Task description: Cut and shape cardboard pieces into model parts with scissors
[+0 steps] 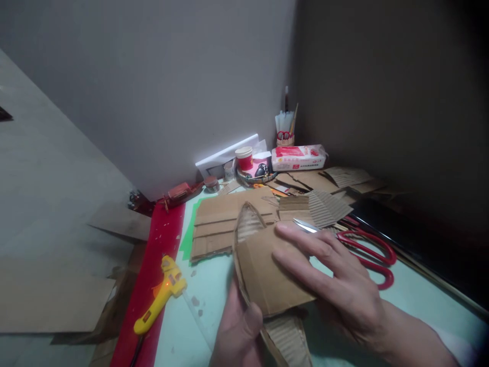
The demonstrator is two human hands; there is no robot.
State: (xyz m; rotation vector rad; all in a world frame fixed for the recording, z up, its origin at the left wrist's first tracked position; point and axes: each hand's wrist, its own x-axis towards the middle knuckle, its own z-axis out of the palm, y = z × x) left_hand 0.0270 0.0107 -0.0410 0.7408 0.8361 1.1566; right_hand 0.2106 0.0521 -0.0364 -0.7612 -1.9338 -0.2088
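Yellow glue gun (pixel 159 300), left of all fingers. Left hand (pixel 237 331) pinches the cardboard construction (pixel 269 278) by its edge, fingertips apparently beneath. Right hand (pixel 346 288), fingers slightly spread, rests atop this piece; red-handled scissors (pixel 390 255) lie beyond the knuckles.

Two plain walls meet in a corner behind the table (pixel 171 336). Left wall (pixel 191 76) grey, softly lit; right wall (pixel 382 92) much darker, fading to black upper right. Tabletop pale green, red band (pixel 128 326) along left side.
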